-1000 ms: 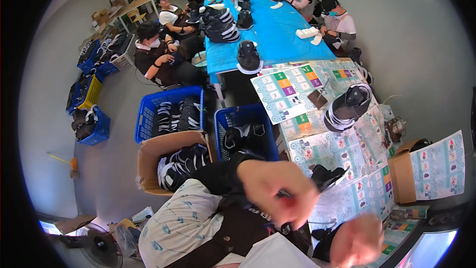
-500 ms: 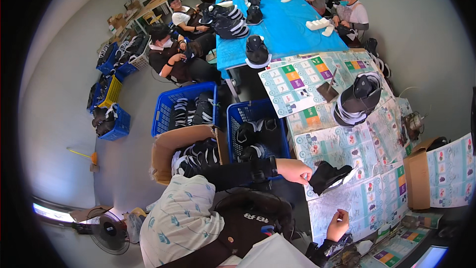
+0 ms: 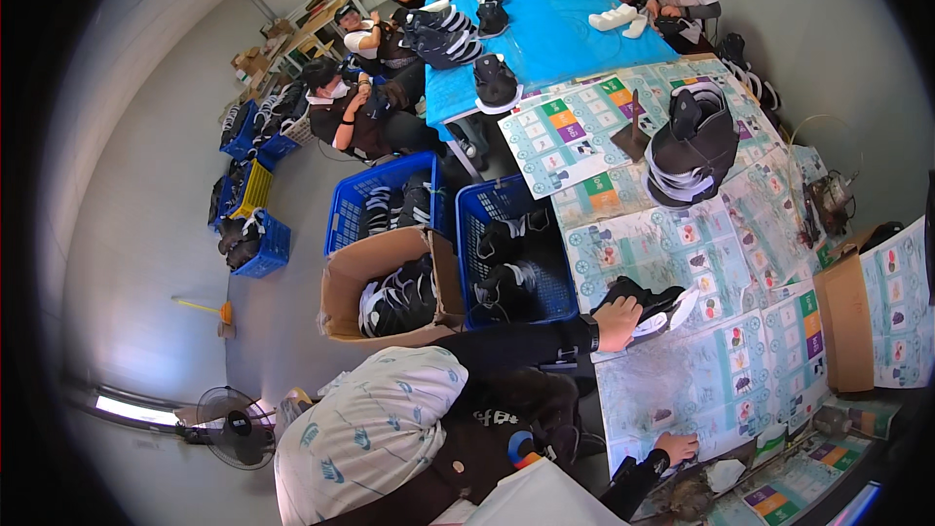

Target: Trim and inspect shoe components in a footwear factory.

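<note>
My left hand is closed on a black shoe upper with a white part at its far end. The upper lies over the paper-covered worktable. My right hand rests at the table's lower edge, its fingers lying loosely on the papers with nothing visible in them. Farther up the table stands a stack of black and white shoe uppers, beside a dark metal stand.
Left of the table are a blue crate and a cardboard box, both holding shoe uppers. Beyond them extends a blue-covered table with co-workers around it. Another box stands at the right; a fan is at lower left.
My left hand has shifted slightly right and up, now gripping over the upper, which has turned flatter. My right hand has dropped from a raised pose to the table edge. The view has shifted.
</note>
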A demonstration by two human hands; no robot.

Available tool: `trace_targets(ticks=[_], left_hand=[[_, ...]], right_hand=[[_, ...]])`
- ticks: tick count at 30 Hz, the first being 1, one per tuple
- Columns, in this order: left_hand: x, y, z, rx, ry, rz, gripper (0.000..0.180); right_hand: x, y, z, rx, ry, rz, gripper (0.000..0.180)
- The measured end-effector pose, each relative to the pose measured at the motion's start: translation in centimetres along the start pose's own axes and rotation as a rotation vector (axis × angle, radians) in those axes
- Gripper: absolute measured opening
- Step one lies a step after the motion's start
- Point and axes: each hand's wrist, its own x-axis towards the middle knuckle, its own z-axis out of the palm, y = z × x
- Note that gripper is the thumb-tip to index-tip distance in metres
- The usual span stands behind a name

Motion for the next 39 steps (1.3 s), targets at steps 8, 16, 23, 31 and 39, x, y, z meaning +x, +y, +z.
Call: trace_targets(ticks=[8, 16, 23, 31, 39], left_hand=[[1.5, 0.5, -1.0, 0.023, 0.038, -0.175, 0.064], [-0.8, -1.1, -4.2, 0.016, -0.093, -0.053, 0.054], [-1.6, 1.3, -21.8, 0.100, 0.440, 0.274, 0.026], [-6.4, -3.3, -45.4, 0.589, 1.372, 0.056, 0.074], [-3.0, -5.4, -24.6, 0.084, 0.249, 0.006, 0.045]], right_hand=[[0.1, 0.1, -1.5, -0.148, -0.015, 0.144, 0.064], [-0.7, 2.1, -1.4, -0.157, -0.072, 0.254, 0.080], [-1.7, 1.8, -0.7, -0.184, -0.060, 0.298, 0.056], [-2.4, 3.6, 0.4, -0.264, -0.071, 0.211, 0.042], [-0.9, 4.8, 3.6, -0.382, -0.116, 0.176, 0.060]])
